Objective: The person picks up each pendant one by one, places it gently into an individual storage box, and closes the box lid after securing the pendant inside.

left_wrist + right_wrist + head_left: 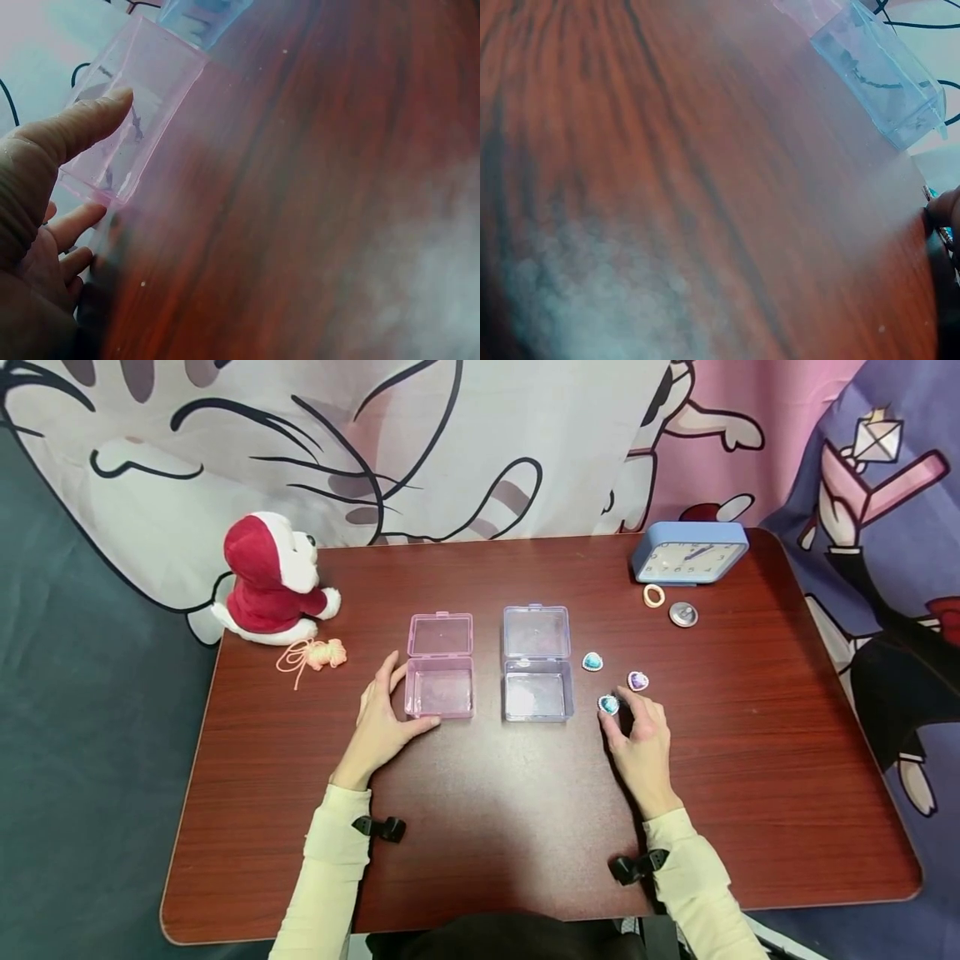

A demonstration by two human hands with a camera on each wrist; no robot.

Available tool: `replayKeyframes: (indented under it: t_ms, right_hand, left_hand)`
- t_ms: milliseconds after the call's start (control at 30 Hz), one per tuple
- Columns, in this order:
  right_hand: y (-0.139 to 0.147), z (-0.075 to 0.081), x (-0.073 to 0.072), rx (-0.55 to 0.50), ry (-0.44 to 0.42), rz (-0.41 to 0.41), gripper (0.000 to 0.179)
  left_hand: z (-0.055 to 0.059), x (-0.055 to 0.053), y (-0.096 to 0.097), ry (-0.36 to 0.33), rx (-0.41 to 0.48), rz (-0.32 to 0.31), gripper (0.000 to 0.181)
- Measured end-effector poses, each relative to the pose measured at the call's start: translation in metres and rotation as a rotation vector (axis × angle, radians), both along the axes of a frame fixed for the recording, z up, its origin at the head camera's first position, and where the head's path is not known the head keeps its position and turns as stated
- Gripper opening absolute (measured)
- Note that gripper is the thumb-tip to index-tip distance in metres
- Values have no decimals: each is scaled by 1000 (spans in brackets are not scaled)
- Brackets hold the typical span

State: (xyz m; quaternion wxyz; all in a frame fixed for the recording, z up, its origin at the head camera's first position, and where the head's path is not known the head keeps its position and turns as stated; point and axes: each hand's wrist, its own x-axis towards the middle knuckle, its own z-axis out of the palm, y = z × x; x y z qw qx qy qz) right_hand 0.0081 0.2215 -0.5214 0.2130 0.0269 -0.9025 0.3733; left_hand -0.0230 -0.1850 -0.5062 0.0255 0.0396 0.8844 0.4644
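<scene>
My left hand [381, 720] holds a pink clear plastic box [440, 687] at its near left corner. Its thumb lies along the front wall and the other fingers are at the left side; the box's lid stands flipped back. My right hand [642, 739] pinches a blue gem [608, 704] with a pale, beaded-looking rim between thumb and forefinger. At the right wrist view's edge only a fingertip [949, 210] and a bit of that gem show. Just beyond this hand lie a purple gem [638, 682] and another blue gem [592, 662].
A clear bluish box [537, 691], lid flipped back, stands right of the pink one. Farther back are a blue clock [690, 553], a cream ring [653, 596] and a silvery round tin [683, 614]. A red-and-white plush toy [273, 578] sits back left, beside peach yarn [315, 654].
</scene>
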Motion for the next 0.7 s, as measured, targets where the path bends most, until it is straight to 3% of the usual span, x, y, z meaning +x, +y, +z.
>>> replayKeyframes:
  t_ms: [433,700]
  right_hand:
    - [-2,2,-3,8,36,-7,43]
    - [-11,15,-11,-7,88,-10,43]
  left_hand:
    - [3,2,3,-44,4,22,120]
    - [3,2,2,-44,-3,22,118]
